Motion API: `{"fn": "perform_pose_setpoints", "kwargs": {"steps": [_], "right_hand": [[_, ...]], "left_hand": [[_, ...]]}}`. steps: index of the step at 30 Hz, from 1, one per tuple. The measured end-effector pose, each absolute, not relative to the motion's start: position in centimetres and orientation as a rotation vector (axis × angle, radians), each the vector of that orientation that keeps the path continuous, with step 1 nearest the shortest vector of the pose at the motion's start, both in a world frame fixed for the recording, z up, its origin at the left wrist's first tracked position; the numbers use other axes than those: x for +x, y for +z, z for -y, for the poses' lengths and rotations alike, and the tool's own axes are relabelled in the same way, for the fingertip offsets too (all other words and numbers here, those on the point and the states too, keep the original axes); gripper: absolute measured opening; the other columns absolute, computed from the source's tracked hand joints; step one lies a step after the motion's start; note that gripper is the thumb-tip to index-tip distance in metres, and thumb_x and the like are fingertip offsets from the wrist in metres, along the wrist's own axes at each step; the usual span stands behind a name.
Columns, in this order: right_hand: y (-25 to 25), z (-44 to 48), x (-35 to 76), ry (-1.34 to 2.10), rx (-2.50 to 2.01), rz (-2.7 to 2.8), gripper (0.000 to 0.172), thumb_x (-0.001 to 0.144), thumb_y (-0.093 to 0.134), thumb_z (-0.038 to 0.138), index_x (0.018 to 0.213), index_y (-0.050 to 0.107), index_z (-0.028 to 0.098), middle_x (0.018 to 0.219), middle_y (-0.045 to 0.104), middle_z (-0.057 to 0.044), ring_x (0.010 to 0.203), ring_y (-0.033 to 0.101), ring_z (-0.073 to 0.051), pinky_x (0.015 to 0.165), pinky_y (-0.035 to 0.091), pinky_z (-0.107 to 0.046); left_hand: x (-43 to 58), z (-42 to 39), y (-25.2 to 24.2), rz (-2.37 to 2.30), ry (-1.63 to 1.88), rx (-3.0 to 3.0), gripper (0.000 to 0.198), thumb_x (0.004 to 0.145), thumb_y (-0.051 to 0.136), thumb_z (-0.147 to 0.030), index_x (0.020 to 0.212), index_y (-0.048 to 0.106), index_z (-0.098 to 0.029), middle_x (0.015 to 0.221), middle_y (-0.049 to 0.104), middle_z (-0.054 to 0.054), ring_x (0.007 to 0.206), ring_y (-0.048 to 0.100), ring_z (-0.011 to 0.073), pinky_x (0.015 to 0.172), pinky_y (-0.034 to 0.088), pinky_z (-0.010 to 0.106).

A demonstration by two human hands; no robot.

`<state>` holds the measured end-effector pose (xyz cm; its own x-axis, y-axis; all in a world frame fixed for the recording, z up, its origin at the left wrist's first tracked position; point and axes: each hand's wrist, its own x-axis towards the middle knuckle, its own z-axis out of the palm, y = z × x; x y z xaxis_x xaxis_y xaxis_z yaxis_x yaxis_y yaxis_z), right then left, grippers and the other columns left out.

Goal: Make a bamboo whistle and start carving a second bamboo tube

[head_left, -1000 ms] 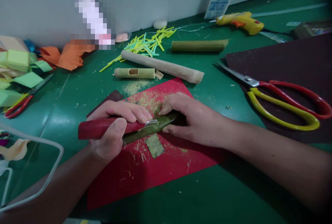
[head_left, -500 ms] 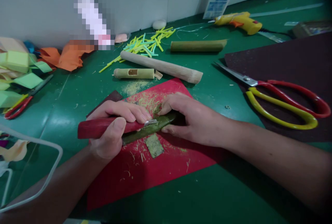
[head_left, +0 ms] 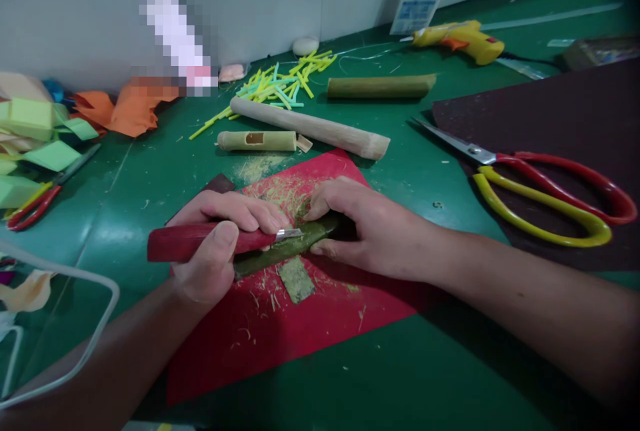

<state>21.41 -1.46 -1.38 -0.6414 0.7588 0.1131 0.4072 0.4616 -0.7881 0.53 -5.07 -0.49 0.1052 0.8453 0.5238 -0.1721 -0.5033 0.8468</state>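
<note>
My left hand point(head_left: 215, 238) is closed around the red handle of a carving knife point(head_left: 187, 243), its short metal blade lying against a dark green piece of bamboo point(head_left: 270, 254). My right hand point(head_left: 360, 224) grips the right end of that bamboo between thumb and fingers, covering part of it. Beneath both hands is a red sheet point(head_left: 310, 338) strewn with pale shavings. A small greenish rectangular piece point(head_left: 296, 280) rests on the sheet just in front of the bamboo.
Behind the hands lie a notched bamboo tube point(head_left: 273, 141), a long pale stick point(head_left: 320, 128), another bamboo length point(head_left: 380, 87) and cut yellow and teal straws point(head_left: 273, 88). Large scissors point(head_left: 545, 188) and a yellow glue gun point(head_left: 463, 41) are at right. Folded papers point(head_left: 35, 124) and smaller scissors point(head_left: 43, 201) lie left.
The knife has shifted slightly left with my left hand, and more of its blade shows. My right hand stays on the bamboo. The whole view has moved a little.
</note>
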Motion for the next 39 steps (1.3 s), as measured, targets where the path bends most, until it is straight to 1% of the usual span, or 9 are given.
{"fn": "perform_pose_setpoints", "kwargs": {"steps": [4,10,14,20,26,34,39], "right_hand": [[-1.45,1.44,21.46,1.045,-0.96,2.263,0.021,0.076,0.069,0.027,0.092,0.057,0.02,0.095,0.061,-0.004,0.089,0.056,-0.019,0.077,0.045,-0.033],[-1.27,1.55,21.49,1.064,-0.957,2.248,0.017,0.076,0.068,0.024,0.089,0.057,0.02,0.092,0.06,-0.003,0.086,0.056,-0.018,0.077,0.044,-0.033],[-1.29,1.55,21.44,1.05,-0.972,2.247,0.019,0.076,0.068,0.026,0.09,0.058,0.02,0.094,0.061,-0.004,0.088,0.057,-0.019,0.077,0.045,-0.033],[-1.15,1.59,21.46,1.042,-0.975,2.261,0.02,0.076,0.068,0.025,0.093,0.059,0.02,0.096,0.061,-0.004,0.09,0.057,-0.02,0.078,0.046,-0.034],[-1.17,1.58,21.45,1.053,-0.955,2.249,0.021,0.075,0.069,0.025,0.093,0.059,0.021,0.096,0.062,-0.004,0.09,0.058,-0.02,0.078,0.047,-0.034],[-1.15,1.56,21.55,1.024,-0.997,2.28,0.022,0.076,0.069,0.027,0.094,0.059,0.02,0.097,0.061,-0.005,0.088,0.057,-0.02,0.077,0.047,-0.035],[-1.18,1.49,21.51,1.018,-0.986,2.283,0.022,0.076,0.07,0.027,0.094,0.059,0.021,0.097,0.062,-0.004,0.089,0.057,-0.02,0.078,0.046,-0.034]], "left_hand": [[0.51,4.98,-0.53,-0.674,1.516,1.505,0.014,0.089,0.06,-0.024,0.081,0.067,-0.014,0.075,0.069,0.007,0.069,0.067,0.0197,0.071,0.057,0.04],[0.59,4.92,-0.34,-0.681,1.49,1.446,0.011,0.086,0.059,-0.015,0.078,0.066,-0.014,0.073,0.07,0.006,0.069,0.068,0.0201,0.073,0.057,0.041],[0.72,5.1,-0.2,-0.692,1.5,1.504,0.011,0.085,0.062,-0.017,0.075,0.064,-0.015,0.07,0.07,0.005,0.066,0.068,0.0206,0.071,0.057,0.043],[0.6,5.52,-0.25,-0.735,1.511,1.559,0.012,0.087,0.061,-0.017,0.075,0.063,-0.015,0.075,0.072,0.006,0.071,0.072,0.0245,0.072,0.06,0.048],[0.48,5.08,-0.15,-0.659,1.463,1.558,0.012,0.084,0.06,-0.012,0.073,0.061,-0.015,0.069,0.069,0.005,0.065,0.07,0.0224,0.067,0.059,0.044],[0.99,4.97,0.01,-0.666,1.528,1.529,0.015,0.083,0.059,-0.013,0.069,0.058,-0.017,0.065,0.067,0.004,0.058,0.066,0.0193,0.06,0.058,0.041],[0.45,4.89,0.06,-0.657,1.499,1.552,0.015,0.085,0.059,-0.015,0.07,0.06,-0.018,0.064,0.067,0.003,0.057,0.065,0.0196,0.057,0.058,0.041]]}}
